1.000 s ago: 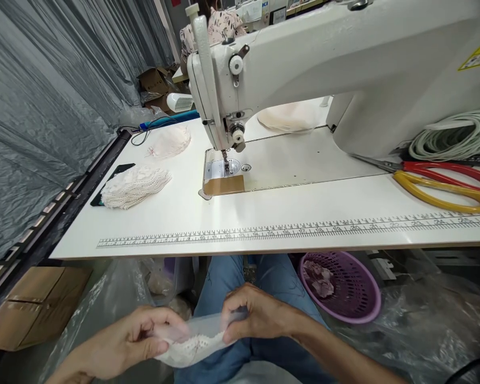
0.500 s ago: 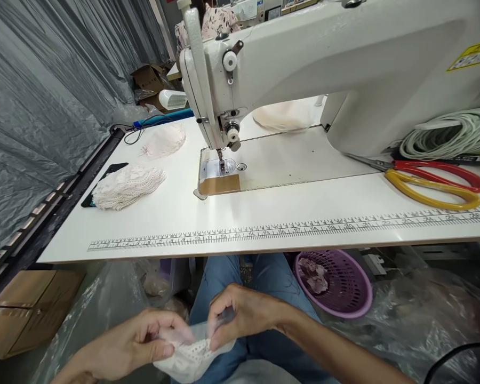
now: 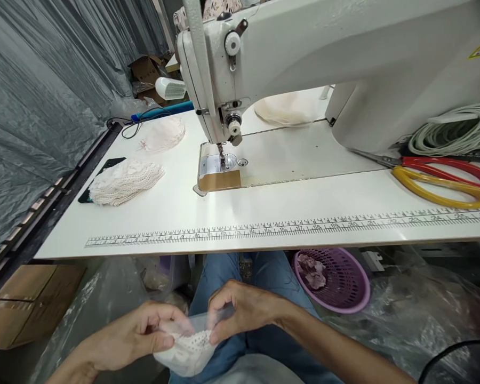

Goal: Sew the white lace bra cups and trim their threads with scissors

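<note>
Over my lap, below the table edge, I hold a piece of white lace fabric [image 3: 189, 354] with a sheer strip along its top. My left hand [image 3: 144, 333] pinches its left side between thumb and fingers. The right side is pinched by my right hand [image 3: 240, 314], thumb against fingertips. A dotted lace edge runs between the two hands. Up on the table [image 3: 176, 218], a stack of white lace pieces [image 3: 124, 181] lies at the left on a dark item. Behind it rests a pale pink sheer piece [image 3: 164, 133].
A sewing machine [image 3: 304, 58] spans the table, its needle area [image 3: 223, 160] at centre. Scissors [image 3: 440, 186] with red and yellow handles and a coiled cord [image 3: 452, 130] lie at right. A purple basket [image 3: 362, 298] holding fabric scraps stands below, and a cardboard box [image 3: 28, 304] at lower left.
My view has shifted slightly, making the machine and scissors appear a little further right. Both hands keep their pinch on the lace fabric, with barely any movement.
</note>
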`<action>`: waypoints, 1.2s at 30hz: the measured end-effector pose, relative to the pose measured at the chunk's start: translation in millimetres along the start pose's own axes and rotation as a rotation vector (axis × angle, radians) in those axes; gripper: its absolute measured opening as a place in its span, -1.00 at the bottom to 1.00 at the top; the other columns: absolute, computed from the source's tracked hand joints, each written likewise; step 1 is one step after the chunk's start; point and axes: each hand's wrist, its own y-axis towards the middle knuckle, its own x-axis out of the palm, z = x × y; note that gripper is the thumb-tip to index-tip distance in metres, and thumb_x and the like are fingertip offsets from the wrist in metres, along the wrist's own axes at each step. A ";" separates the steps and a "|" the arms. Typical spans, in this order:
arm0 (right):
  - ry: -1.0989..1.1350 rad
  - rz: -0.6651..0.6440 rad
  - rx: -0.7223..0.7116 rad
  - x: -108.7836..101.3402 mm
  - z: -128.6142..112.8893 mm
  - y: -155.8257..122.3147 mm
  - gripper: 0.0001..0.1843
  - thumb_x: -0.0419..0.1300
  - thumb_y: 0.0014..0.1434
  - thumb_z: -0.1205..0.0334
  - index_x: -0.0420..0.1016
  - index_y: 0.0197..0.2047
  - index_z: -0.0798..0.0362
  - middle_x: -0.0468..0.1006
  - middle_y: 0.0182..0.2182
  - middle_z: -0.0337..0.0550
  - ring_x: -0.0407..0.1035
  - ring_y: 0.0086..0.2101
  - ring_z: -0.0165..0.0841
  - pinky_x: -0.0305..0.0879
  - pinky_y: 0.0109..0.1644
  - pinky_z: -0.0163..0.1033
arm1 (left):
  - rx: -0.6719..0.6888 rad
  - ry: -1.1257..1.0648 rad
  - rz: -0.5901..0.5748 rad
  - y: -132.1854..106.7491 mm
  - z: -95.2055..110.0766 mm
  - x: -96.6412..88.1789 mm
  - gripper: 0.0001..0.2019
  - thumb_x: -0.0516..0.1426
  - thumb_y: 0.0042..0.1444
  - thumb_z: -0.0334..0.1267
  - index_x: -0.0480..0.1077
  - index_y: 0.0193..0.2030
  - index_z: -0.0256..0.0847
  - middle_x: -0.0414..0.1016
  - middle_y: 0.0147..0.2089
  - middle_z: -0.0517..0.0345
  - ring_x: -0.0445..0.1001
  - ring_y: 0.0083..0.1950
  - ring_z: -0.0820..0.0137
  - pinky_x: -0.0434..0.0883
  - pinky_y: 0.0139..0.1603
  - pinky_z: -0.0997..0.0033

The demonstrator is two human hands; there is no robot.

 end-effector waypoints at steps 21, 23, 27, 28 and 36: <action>-0.071 0.142 -0.173 -3.6 -1.7 -13.2 -0.48 0.40 -0.12 0.05 0.37 -0.11 0.03 0.44 -0.18 -0.20 0.28 -0.16 -0.36 0.18 -0.09 -0.29 | -0.007 -0.023 -0.013 4.4 -17.2 -10.1 -0.57 0.21 0.05 0.05 0.44 -0.06 -0.21 0.37 -0.38 0.17 0.21 -0.40 0.47 0.12 -0.39 0.55; -0.123 0.159 -0.179 -2.1 -1.2 -13.3 -0.47 0.39 -0.11 0.03 0.35 -0.10 0.02 0.42 -0.16 -0.20 0.29 -0.15 -0.34 0.17 -0.09 -0.29 | -0.008 -0.003 -0.014 4.0 -17.5 -10.6 -0.58 0.20 0.06 0.06 0.44 -0.05 -0.20 0.37 -0.38 0.17 0.21 -0.40 0.47 0.13 -0.39 0.55; -0.205 0.188 -0.254 0.3 -4.5 -13.8 -0.55 0.36 -0.07 -0.04 0.35 -0.21 0.04 0.37 -0.14 -0.16 0.28 -0.11 -0.32 0.16 -0.04 -0.24 | -0.004 -0.016 -0.015 3.8 -14.6 -9.5 -0.59 0.20 0.06 0.04 0.44 -0.06 -0.20 0.40 -0.34 0.15 0.25 -0.37 0.46 0.15 -0.37 0.55; -0.214 0.188 -0.271 0.6 -5.7 -14.1 -0.57 0.34 -0.06 -0.05 0.35 -0.25 0.04 0.36 -0.13 -0.14 0.27 -0.10 -0.32 0.17 -0.03 -0.24 | -0.002 -0.021 -0.019 3.8 -13.6 -9.0 -0.59 0.20 0.06 0.03 0.45 -0.06 -0.21 0.42 -0.33 0.13 0.26 -0.36 0.45 0.16 -0.36 0.55; -0.268 0.230 -0.283 7.1 1.2 -6.1 -0.67 0.37 -0.06 0.01 0.42 -0.38 0.07 0.32 -0.15 -0.17 0.27 -0.07 -0.32 0.11 0.07 -0.21 | 0.003 -0.052 -0.023 5.9 -8.8 -7.0 -0.61 0.21 0.09 -0.02 0.44 -0.05 -0.24 0.37 -0.39 0.17 0.21 -0.42 0.50 0.12 -0.41 0.57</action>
